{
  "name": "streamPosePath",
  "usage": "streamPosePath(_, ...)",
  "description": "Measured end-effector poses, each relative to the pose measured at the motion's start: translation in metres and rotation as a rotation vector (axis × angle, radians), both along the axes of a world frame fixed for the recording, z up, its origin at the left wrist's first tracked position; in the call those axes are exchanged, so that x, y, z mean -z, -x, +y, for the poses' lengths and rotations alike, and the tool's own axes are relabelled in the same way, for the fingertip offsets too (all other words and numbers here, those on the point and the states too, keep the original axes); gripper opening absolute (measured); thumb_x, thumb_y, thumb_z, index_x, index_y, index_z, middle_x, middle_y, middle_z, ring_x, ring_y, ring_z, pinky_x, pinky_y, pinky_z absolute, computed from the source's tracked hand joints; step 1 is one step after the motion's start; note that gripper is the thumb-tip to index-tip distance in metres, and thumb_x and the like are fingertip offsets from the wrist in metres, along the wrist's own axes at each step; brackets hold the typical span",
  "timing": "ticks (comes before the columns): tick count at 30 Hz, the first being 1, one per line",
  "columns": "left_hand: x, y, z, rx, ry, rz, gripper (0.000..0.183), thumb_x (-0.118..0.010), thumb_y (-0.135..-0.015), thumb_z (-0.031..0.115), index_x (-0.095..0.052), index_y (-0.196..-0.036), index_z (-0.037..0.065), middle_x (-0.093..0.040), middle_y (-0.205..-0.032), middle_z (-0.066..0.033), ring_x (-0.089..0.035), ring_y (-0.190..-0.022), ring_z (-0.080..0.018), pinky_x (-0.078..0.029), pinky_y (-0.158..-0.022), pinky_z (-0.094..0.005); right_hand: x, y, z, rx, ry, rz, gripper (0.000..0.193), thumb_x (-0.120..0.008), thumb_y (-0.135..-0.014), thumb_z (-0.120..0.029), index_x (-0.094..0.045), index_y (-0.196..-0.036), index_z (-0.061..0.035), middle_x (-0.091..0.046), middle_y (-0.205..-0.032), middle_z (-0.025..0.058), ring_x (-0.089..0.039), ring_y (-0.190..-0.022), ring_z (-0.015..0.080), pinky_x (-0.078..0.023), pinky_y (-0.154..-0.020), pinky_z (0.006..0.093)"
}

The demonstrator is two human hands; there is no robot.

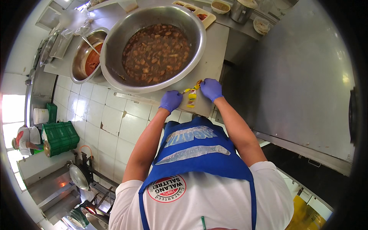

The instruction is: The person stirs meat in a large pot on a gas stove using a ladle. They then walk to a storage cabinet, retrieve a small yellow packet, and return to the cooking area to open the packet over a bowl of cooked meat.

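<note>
A short strip of small yellow sachets (192,99) stretches between my two hands, and part of it hangs down or lies at the table's front edge. My left hand (171,101), in a purple glove, pinches one end of the strip. The other end, near a crumpled yellow packet, is gripped by my right hand (211,89), gloved alike. Just beyond my hands stands a large steel basin (115,57) holding brown, chunky stew (157,53). Both hands stay outside its rim.
Left of the basin sits a smaller steel bowl (76,69) with red sauce and a ladle (91,45). A sectioned tray (209,19) and a small bowl (220,5) stand behind. A steel cabinet (303,76) fills the right. Green crates (61,136) and another person (27,138) are far left.
</note>
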State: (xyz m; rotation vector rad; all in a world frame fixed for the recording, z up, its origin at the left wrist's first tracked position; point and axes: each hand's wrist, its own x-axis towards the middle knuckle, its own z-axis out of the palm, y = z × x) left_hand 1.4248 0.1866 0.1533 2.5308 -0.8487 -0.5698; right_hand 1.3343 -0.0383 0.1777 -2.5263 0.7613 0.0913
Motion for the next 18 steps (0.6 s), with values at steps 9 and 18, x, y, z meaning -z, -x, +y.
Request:
streamPosePath(9, -0.038, -0.012, 0.058, -0.060, -0.054, 0.021, 0.039, -0.054, -0.090, 0.034, -0.074, -0.089, 0.001, -0.070, -0.094, -0.0268, -0.068, -0.090, -0.0466, -0.053, -0.086, -0.0535, -0.004, -0.018, -0.002, 0.067, 0.062, 0.096, 0.037, -0.057, -0.093, -0.037, -0.075, -0.096, -0.0038, -0.073, -0.097, 0.0246, -0.071, -0.095, 0.0422, -0.056, -0.086, 0.0502)
streamPosePath(18, -0.039, -0.020, 0.105, 0.010, 0.002, -0.001, 0.030, -0.056, -0.095, 0.027, -0.073, -0.091, 0.002, -0.070, -0.091, -0.0252, -0.067, -0.087, -0.0453, -0.054, -0.081, -0.0531, -0.014, -0.019, 0.007, -0.099, -0.058, 0.113, 0.040, -0.058, -0.092, -0.038, -0.075, -0.104, -0.0037, -0.072, -0.104, 0.0251, -0.070, -0.096, 0.0430, -0.054, -0.089, 0.0500)
